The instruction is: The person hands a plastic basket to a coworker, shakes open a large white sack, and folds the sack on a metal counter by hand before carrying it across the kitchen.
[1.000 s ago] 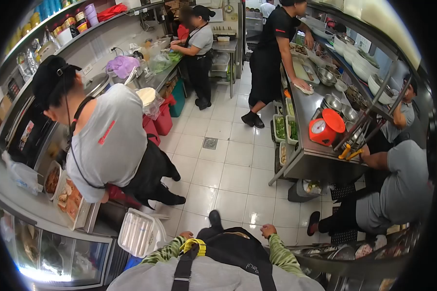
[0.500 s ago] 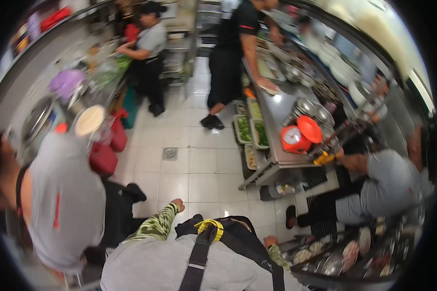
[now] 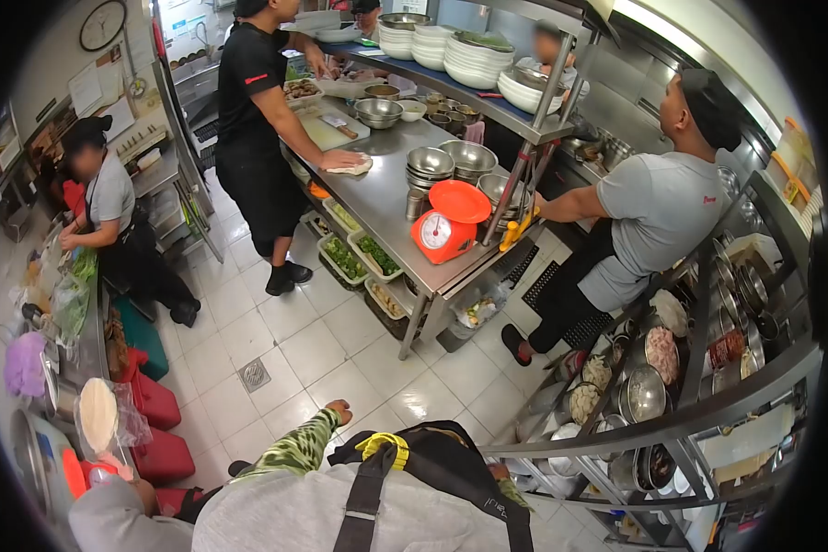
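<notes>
Red bins [image 3: 161,460]: sitting at far left, well apart from both hands.
Left hand [image 3: 340,411]: hanging above the tiled floor [image 3: 294,336], seemingly half curled, with nothing showing in it (how far open, I cannot tell).
Orange scale [image 3: 443,236]: standing on the steel surface [image 3: 384,190], beyond both hands.
Right hand [image 3: 499,471]: mostly hiding behind the apron [image 3: 442,457], its grip unreadable.
Rack [image 3: 607,446]: carrying metal bowls [image 3: 641,396], running nearest the right hand.
Handling: apparently pausing; any reach would be calling for clearing the rail.
</notes>
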{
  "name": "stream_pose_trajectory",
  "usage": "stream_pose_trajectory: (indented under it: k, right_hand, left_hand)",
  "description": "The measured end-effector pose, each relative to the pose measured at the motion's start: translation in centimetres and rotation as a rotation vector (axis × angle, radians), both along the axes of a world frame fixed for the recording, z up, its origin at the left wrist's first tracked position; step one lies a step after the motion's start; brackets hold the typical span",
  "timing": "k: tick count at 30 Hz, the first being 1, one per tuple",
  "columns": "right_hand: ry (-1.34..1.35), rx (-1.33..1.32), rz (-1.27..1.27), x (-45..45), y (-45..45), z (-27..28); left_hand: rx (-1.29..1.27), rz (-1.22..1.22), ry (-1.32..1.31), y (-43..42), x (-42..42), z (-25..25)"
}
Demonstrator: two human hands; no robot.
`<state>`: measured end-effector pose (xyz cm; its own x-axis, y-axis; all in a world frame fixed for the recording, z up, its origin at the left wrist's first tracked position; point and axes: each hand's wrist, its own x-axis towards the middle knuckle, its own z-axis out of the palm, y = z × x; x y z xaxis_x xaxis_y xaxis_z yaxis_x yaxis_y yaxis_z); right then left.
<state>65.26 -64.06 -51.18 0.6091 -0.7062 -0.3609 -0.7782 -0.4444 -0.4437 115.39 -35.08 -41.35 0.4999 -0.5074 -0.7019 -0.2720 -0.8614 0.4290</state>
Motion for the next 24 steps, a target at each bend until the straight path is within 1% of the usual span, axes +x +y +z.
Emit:
stream_pose_trajectory:
  k: [1,2,3,4,6,7,9,12,14,15,16,17,20,21,22,24]
  right_hand:
    - [0.112,0.22,-0.191,-2.3,1.0,-0.7]
    - [0.221,0.439,-0.432,-4.7,2.1,-2.3]
    - [0.344,0.548,-0.499,-7.0,3.3,-4.9]
    - [0.434,0.361,-0.1,-8.2,3.2,-5.8]
    - [0.568,-0.044,0.694,-9.9,3.3,-5.5]
    - [0.556,-0.076,0.702,-9.8,2.8,-5.7]
    - [0.527,-0.143,0.721,-7.9,2.3,-2.5]
    - [0.287,-0.068,0.418,-5.2,0.2,-0.1]
    - [0.11,-0.01,0.28,-0.6,-2.3,1.6]
    - [0.026,0.03,0.227,1.8,-3.3,3.6]
    - [-0.007,0.279,0.025,4.5,-3.7,5.9]
    - [-0.042,0.487,-0.209,8.0,-3.5,10.0]
    - [0.025,0.42,-0.037,13.4,-5.9,11.3]
    - [0.046,0.394,-0.001,14.2,-6.6,11.6]
    - [0.069,0.369,0.026,14.4,-7.0,11.8]
    - [0.049,0.382,0.001,13.9,-7.1,12.0]
  left_hand:
    - [-0.019,-0.067,-0.017,-0.6,-0.3,-0.6]
    - [-0.028,-0.058,0.003,-0.9,-0.9,-0.4]
    - [-0.04,-0.045,0.021,-1.1,-1.5,-0.1]
    - [-0.032,-0.077,-0.006,-1.2,-2.0,0.1]
    - [-0.024,-0.097,0.002,-0.5,-2.7,-0.8]
    - [-0.016,-0.111,-0.004,0.1,-3.0,-1.4]
    - [0.025,-0.137,-0.051,1.6,-3.2,-4.3]
    - [0.089,-0.176,-0.06,4.1,-3.6,-5.7]
    - [0.124,-0.203,-0.067,5.7,-3.0,-5.8]
    - [0.136,-0.195,-0.089,6.1,-3.3,-5.6]
    - [0.111,-0.146,-0.12,6.7,-3.5,-5.7]
    - [0.088,-0.101,-0.151,7.2,-4.0,-6.1]
    - [0.08,-0.091,-0.111,7.8,-5.2,-6.5]
    - [0.084,-0.126,-0.138,8.1,-5.8,-6.8]
    - [0.114,-0.118,-0.122,8.3,-6.3,-7.0]
    - [0.159,-0.11,-0.076,8.7,-7.6,-6.8]
